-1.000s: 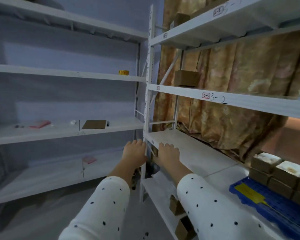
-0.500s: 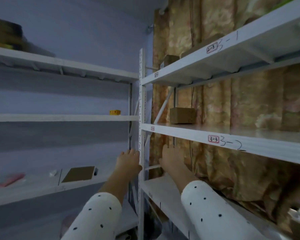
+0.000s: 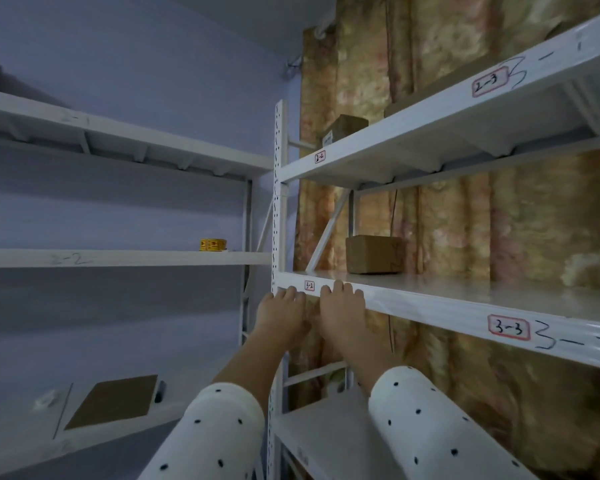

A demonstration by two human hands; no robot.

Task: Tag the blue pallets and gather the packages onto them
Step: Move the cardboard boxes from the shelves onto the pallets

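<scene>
A brown cardboard package [image 3: 374,254] stands on the white middle shelf [image 3: 465,296] of the right-hand rack, near its left end. Just below and in front of it, my left hand [image 3: 283,315] and my right hand [image 3: 343,308] are raised side by side, fingertips at the shelf's front edge beside a small red-framed label [image 3: 309,285]. Both hands hold nothing, fingers extended. A second brown package [image 3: 345,128] sits on the shelf above. No blue pallet is in view.
A white perforated upright post [image 3: 280,202] divides the two racks. The left rack holds a yellow tape roll [image 3: 213,244], a flat cardboard piece [image 3: 118,400] and a dark marker [image 3: 160,391]. A patterned curtain [image 3: 465,220] hangs behind the right rack.
The view has tilted upward, and the blue pallet with its packages has left the frame. Both hands rose from the lower shelf level to the front edge of the middle shelf.
</scene>
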